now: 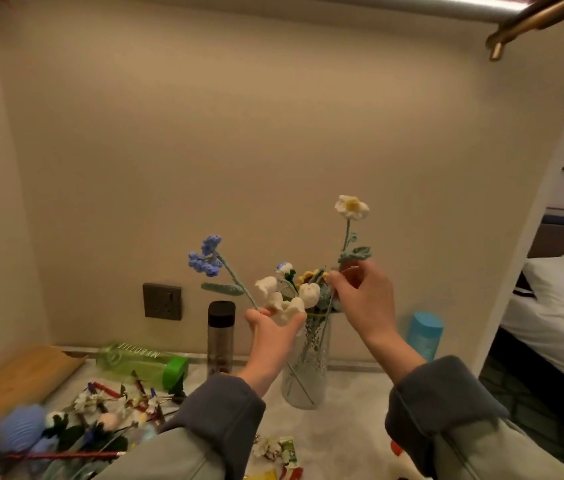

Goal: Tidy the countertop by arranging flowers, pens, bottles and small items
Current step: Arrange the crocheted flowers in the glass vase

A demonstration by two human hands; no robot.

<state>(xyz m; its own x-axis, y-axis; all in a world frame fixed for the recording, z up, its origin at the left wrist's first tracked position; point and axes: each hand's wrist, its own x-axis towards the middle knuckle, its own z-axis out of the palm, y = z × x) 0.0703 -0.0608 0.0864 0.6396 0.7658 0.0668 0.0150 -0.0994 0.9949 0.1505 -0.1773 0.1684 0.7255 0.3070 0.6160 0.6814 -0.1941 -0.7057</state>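
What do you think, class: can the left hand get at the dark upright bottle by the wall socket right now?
Probably yes for reach: the dark bottle stands just left of the left hand, with nothing between them. But the hand holds the blue flower, so gripping the bottle looks unlikely.

2 pale green sleeves [183,455], dark grey cuffs [225,407].

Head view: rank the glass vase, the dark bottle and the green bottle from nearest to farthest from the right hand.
1. Glass vase, just below the right hand and slightly to its left.
2. Dark bottle, standing upright, left of the vase.
3. Green bottle, lying on its side, farthest left.
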